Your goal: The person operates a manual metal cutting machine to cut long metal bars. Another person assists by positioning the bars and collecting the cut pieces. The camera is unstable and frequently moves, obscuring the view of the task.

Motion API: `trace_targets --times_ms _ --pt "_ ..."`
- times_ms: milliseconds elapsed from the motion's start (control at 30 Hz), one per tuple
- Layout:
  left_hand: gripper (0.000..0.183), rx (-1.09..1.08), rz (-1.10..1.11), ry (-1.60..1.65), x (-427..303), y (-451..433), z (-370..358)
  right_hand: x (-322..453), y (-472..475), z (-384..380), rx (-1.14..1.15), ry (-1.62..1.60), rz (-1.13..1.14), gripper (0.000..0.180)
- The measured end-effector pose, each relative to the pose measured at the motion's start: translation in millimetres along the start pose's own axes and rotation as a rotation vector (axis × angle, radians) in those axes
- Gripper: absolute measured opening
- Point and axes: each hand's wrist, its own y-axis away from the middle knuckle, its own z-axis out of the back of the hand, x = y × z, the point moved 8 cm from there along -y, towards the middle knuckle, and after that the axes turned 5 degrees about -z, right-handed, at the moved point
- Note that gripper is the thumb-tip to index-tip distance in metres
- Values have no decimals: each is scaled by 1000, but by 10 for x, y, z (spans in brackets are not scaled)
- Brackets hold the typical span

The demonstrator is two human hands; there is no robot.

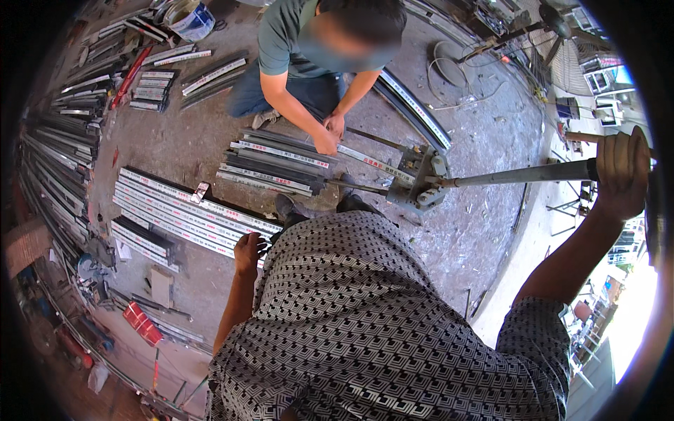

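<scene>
My right hand (621, 173) grips the end of a long metal lever (521, 174). The lever runs left to a steel punching or crimping press (421, 179) on the floor. A metal profile (368, 158) with printed film reaches from the press towards the hands (329, 134) of a co-worker, who crouches opposite and holds its far part. My left hand (250, 251) hangs with bent fingers at my side, above long film-covered profiles (195, 216); nothing shows in it. A row of shorter profiles (274, 163) lies beside the press, near my feet.
More profiles (58, 173) are stacked along the left. A phone (200, 192) rests on the long profiles. A paint bucket (189, 21) stands at the upper left, a fan (555, 26) at the upper right. Two long profiles (413, 105) and a coiled cable (450, 66) lie beyond the press.
</scene>
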Motion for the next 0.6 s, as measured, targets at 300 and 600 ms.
trace_targets --times_ms 300,600 --pt "29 -98 218 81 313 -13 82 -63 460 1314 -224 225 -358 30" --pt "32 -64 202 13 134 -287 13 44 -32 174 -525 514 -106 32"
